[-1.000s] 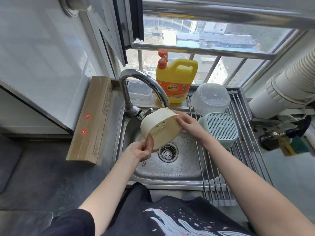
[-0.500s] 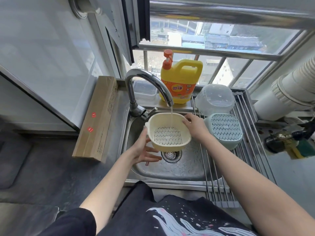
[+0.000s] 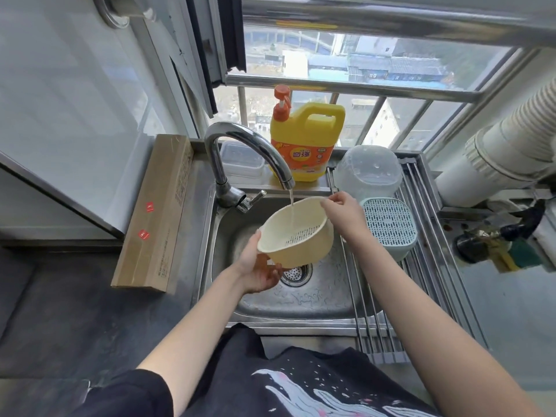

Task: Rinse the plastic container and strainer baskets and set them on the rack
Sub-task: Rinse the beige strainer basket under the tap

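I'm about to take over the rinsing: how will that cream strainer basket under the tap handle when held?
The cream strainer basket probably is light: the right hand pinches only its rim while the left hand supports it from below. It looks like stiff plastic, keeping its round shape while tilted. With water running in, it may be slippery, so a firm grip seems wise.

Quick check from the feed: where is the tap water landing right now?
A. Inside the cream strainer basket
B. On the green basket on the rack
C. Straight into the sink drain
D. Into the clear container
A: the stream from the faucet falls into the cream strainer basket, which the left hand and right hand hold tilted over the sink.
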Motion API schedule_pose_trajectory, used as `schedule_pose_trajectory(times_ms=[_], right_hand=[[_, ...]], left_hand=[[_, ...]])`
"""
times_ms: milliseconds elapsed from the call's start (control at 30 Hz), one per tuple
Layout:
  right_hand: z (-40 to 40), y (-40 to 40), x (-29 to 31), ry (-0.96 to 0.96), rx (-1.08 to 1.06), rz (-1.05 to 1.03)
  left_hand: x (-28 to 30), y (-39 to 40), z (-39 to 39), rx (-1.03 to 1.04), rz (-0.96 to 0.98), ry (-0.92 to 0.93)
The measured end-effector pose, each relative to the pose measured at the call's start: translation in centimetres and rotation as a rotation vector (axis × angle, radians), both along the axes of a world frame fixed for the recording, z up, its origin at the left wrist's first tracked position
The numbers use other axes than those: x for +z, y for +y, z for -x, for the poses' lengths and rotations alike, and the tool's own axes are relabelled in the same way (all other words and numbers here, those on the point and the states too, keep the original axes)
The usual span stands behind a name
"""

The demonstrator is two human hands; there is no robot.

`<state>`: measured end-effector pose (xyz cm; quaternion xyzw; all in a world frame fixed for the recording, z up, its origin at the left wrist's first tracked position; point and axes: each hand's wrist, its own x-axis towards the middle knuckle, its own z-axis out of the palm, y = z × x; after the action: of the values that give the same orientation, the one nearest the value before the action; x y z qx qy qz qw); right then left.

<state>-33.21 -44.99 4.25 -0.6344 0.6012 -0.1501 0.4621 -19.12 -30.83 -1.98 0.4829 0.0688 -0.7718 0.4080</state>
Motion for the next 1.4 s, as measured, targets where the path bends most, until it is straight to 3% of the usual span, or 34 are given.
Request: schedule_pose_trajectory(times_ms=[233, 500, 700, 867, 1000, 1067, 1133, 1267, 1400], right_hand=[[0.2, 0.0, 0.4, -0.172, -0.070, -0.001], [2.2, 0.3, -1.3, -0.404, -0.096, -0.029], [3.9, 0.3, -1.5, -0.562, -0.297, 0.010], [4.7, -0.3, -0.4, -0.509, -0.208, 0.059], [4.8, -0.6, 0.0, -0.502, -0.184, 0.007], [4.7, -0.9, -0.7, -0.435, -0.210, -0.038], [4.3, -1.0, -2.1, -0.368, -0.239, -0.121], [2.6, -0.3, -4.9, -0.124, -0.093, -0.175], [0.4, 1.0, -5.8, -0.101, 0.004, -0.170]], left_hand=[[-0.1, -1.0, 2.5, 0.070, -0.041, 0.157], [-0.2, -2.1, 1.8, 0.146, 0.207, -0.391], [0.5, -3.0, 0.7, 0.115, 0.230, -0.440], [0.7, -4.2, 1.5, -0.080, 0.198, -0.575], [2.0, -4.4, 1.7, -0.310, 0.239, -0.908], [2.6, -4.1, 1.4, -0.265, 0.246, -1.060], [3.4, -3.7, 0.9, -0.161, 0.269, -1.094], [5.7, -3.3, -0.3, -0.095, 0.303, -1.207], [6.8, -2.9, -1.2, -0.104, 0.317, -1.292]])
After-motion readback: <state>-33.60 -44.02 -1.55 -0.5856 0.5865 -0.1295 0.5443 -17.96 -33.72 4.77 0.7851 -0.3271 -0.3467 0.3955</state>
